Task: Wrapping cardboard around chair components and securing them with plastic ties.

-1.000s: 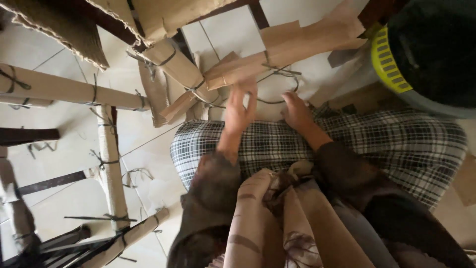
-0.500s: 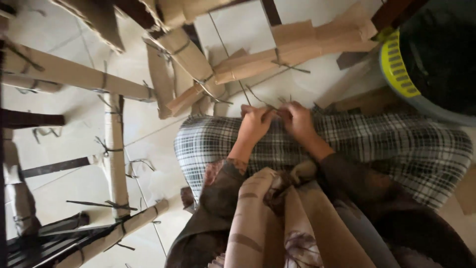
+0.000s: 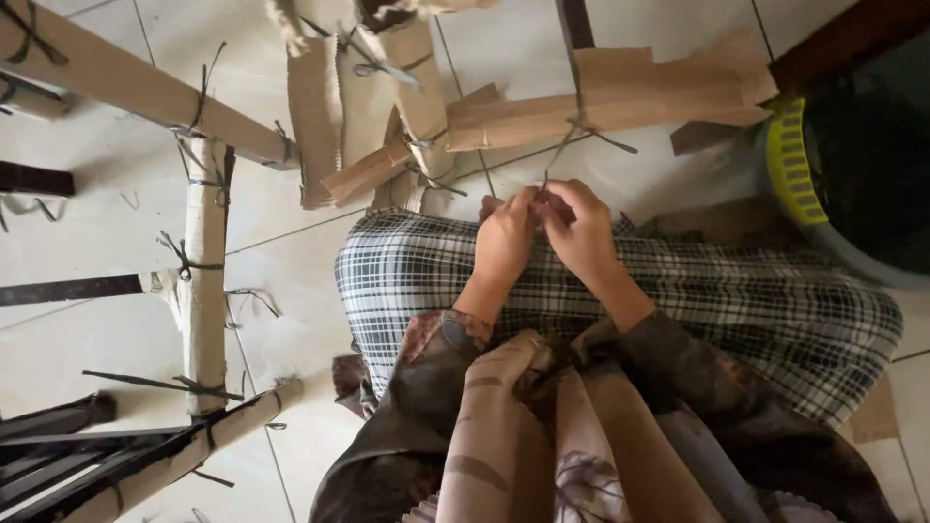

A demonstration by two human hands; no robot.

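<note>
A thin dark strap (image 3: pixel 560 155) is pinched between the fingertips of the left hand (image 3: pixel 504 240) and the right hand (image 3: pixel 581 232), held close together above a plaid-covered lap (image 3: pixel 407 281). The strap appears tied around a cardboard-wrapped bar (image 3: pixel 620 102) just beyond, over the tiled floor (image 3: pixel 281 320).

One head-worn camera looks steeply down, close over the lap and the tiled floor (image 3: pixel 291 291) beyond.

Around the seated worker, on a tiled floor

A yellow slatted basket (image 3: pixel 790 160) stands far right; a checked cloth (image 3: pixel 407 281) covers the lap; dark strips (image 3: pixel 58 289) lie left on pale tiles (image 3: pixel 281 320).
</note>
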